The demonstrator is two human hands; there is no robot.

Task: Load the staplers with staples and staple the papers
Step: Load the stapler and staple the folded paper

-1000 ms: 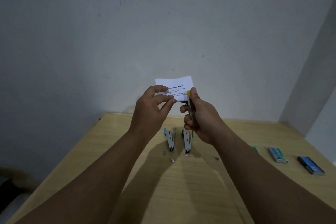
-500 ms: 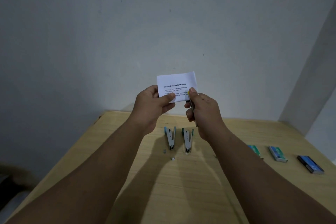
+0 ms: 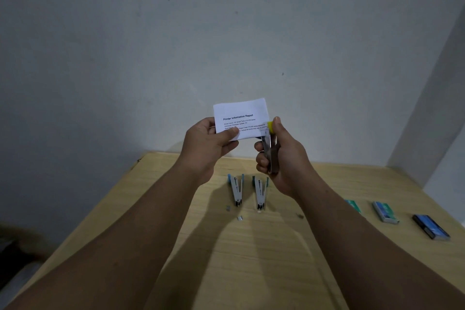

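Note:
My left hand [image 3: 208,145] pinches the lower left part of a folded white printed paper [image 3: 242,117], held up in front of the wall. In my right hand [image 3: 281,158] I grip a metal stapler with a yellow tip [image 3: 268,145]; its head sits at the paper's lower right corner. Two more staplers lie side by side on the wooden table [image 3: 251,259] below my hands, a blue-ended one [image 3: 236,190] on the left and a teal-ended one [image 3: 260,192] to its right.
Three staple boxes lie at the table's right: a teal one [image 3: 352,205] partly behind my right arm, a teal-and-white one [image 3: 385,212] and a dark blue one [image 3: 430,229]. Small loose staple pieces [image 3: 239,218] lie near the stapler tips. A wall stands close behind the table.
The paper has been raised and turned so its print faces me. My right hand has brought the yellow-tipped stapler's head up to the paper's lower right corner.

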